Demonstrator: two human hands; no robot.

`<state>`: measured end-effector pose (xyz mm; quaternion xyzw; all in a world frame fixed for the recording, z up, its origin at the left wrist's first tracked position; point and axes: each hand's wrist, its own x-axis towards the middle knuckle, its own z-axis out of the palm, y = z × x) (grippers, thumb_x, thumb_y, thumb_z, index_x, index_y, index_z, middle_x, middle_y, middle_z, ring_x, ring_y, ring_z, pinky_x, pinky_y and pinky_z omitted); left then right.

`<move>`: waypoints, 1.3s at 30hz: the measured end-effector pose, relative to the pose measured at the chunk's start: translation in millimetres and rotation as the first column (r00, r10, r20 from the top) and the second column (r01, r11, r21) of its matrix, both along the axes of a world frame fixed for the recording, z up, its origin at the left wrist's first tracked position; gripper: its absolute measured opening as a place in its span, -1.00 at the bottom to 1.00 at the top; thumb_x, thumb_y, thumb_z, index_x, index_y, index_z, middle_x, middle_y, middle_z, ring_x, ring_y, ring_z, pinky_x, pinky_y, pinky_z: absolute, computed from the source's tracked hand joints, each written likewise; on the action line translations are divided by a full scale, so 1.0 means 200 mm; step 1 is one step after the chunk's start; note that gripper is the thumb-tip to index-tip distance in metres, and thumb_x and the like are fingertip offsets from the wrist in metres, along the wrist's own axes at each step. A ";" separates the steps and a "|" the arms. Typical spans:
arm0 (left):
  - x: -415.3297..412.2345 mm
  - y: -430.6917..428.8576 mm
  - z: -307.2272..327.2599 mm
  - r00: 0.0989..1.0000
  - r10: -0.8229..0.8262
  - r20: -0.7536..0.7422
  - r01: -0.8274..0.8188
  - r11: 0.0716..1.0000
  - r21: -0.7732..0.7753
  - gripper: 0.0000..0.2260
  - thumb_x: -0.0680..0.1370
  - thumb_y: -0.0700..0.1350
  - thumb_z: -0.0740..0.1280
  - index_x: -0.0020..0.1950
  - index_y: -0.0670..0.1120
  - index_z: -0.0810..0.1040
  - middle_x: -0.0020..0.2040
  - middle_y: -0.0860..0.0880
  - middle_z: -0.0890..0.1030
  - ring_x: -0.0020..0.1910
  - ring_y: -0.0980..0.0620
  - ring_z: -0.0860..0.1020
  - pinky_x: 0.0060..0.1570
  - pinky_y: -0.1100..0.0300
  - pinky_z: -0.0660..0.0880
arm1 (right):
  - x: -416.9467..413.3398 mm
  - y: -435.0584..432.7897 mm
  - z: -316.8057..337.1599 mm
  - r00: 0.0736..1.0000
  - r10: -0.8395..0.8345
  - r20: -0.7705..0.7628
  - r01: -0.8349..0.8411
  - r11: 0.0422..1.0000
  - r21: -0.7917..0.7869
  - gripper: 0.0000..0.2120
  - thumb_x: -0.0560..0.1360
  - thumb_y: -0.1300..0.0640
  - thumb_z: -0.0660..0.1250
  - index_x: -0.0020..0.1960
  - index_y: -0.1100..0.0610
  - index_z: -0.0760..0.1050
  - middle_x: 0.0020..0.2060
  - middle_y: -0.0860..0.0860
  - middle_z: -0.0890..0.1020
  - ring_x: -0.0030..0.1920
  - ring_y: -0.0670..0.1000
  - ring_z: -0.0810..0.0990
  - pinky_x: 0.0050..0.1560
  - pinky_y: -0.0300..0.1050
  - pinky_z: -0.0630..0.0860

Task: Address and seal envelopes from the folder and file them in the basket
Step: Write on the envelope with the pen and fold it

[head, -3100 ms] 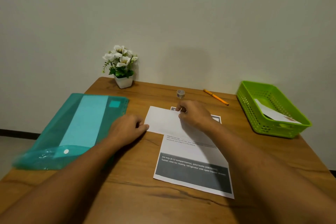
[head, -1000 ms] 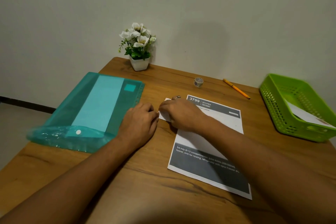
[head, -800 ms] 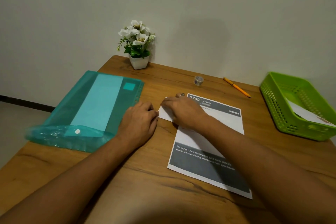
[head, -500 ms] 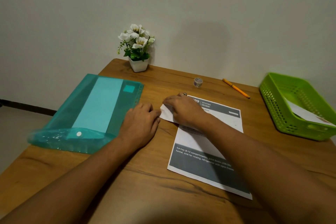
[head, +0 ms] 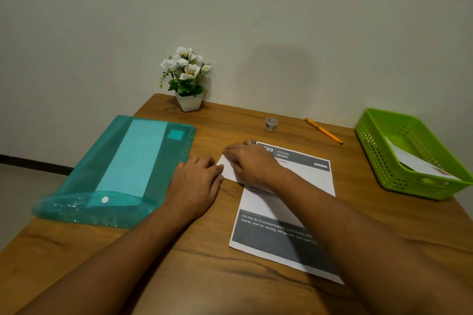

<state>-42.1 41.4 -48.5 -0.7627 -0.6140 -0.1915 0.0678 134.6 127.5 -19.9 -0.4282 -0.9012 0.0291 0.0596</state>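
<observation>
Envelope [head: 226,171] flat at mid-table [head: 204,276], over the printed sheet's [head: 286,248] top-left corner. Mostly hidden; long axis seems left-right, bare end toward the folder [head: 133,161]. Right hand [head: 252,164] presses it, fingers flat and together. Left hand [head: 197,183] rests palm-down, fingers together, tips touching that end. Basket [head: 378,161] far right.

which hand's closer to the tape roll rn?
Right. The right hand presses the envelope just on the near side of the tape roll; the left hand rests further left, beside the teal folder.
</observation>
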 end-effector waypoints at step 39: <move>-0.01 0.02 -0.02 0.999 -0.033 0.025 0.032 0.999 0.040 -0.78 0.63 -0.01 0.31 0.19 0.01 0.70 0.19 0.08 0.68 0.04 -0.01 0.52 -0.11 0.02 0.51 | -0.05 0.03 0.03 0.996 -0.044 0.074 0.046 0.998 -0.031 -0.55 0.54 0.23 0.31 0.42 0.05 0.49 0.39 -0.03 0.55 0.31 0.17 0.48 0.22 0.14 0.53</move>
